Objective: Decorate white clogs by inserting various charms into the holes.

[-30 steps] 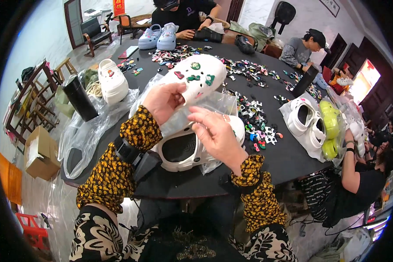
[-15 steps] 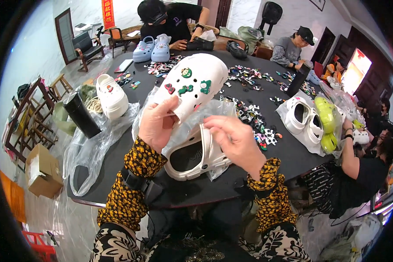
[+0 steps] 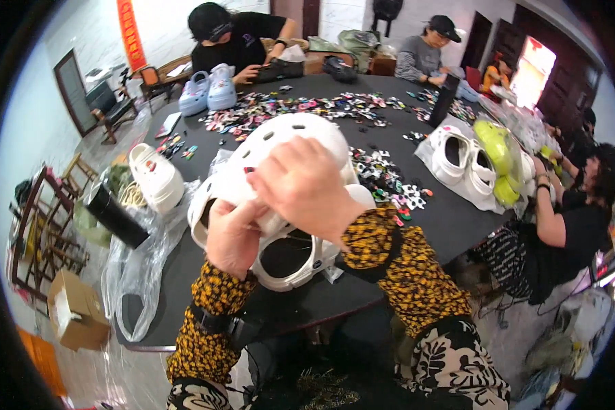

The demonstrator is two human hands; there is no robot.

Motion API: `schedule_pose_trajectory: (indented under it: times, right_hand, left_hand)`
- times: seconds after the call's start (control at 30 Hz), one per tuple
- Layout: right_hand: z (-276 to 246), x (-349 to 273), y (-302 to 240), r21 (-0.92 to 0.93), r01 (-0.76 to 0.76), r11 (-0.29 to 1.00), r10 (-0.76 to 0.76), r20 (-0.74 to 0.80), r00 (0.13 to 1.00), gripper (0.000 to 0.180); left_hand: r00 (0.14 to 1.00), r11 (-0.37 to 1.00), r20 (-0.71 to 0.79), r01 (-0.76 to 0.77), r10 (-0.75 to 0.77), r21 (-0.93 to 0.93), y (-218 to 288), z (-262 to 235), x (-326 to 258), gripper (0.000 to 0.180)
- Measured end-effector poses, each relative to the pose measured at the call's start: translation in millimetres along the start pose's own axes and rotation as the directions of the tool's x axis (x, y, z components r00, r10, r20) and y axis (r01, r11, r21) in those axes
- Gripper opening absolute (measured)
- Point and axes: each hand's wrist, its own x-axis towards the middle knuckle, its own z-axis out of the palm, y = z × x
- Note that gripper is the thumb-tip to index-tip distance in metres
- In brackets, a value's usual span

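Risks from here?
1. The right hand hides part of the held white clog, so a flaw there might go unnoticed.
2. That clog is above a second white clog; if the left hand slips, they could knock together.
3. Loose charms lie close to the right sleeve, which might scatter them.

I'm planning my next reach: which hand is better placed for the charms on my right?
Probably the right hand: it's nearer the charms, while the left hand, farther off, holds the raised clog.
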Motion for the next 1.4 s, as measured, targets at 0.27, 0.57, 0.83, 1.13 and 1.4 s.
schedule_pose_trajectory:
  times: [0.27, 0.57, 0.83, 1.13, 1.4]
  right_hand:
    - [19.1, -0.3, -11.9, -0.008, -0.02, 1.0, 0.019, -0.129, 0.991, 0.019]
    - [14.7, -6.4, -21.3, 0.002, -0.027, 1.0, 0.027, -0.18, 0.983, 0.017]
    - [15.5, -14.6, -13.7, 0.013, 0.023, 1.0, -0.021, -0.168, 0.986, 0.02]
    - [10.9, -20.9, -14.3, 0.036, 0.108, 0.994, -0.104, -0.102, 0.989, 0.014]
    - [7.6, -22.0, -9.1, 0.156, 0.162, 0.975, -0.141, -0.134, 0.981, 0.022]
  left_hand:
    - [0.985, 0.975, -0.095, 0.122, -0.141, -0.185, -3.8, -17.3, -7.6, 0.047]
    - [0.985, 0.948, 0.135, 0.146, -0.111, -0.283, -14.2, -31.7, -8.5, 0.051]
    - [0.99, 0.981, 0.124, 0.088, -0.067, -0.173, -17.9, -31.0, -5.3, 0.047]
    - [0.994, 0.961, 0.084, 0.086, -0.066, -0.262, -21.8, -24.1, -3.0, 0.05]
    - [0.966, 0.929, 0.167, 0.239, -0.198, -0.284, -10.6, -24.0, -0.4, 0.055]
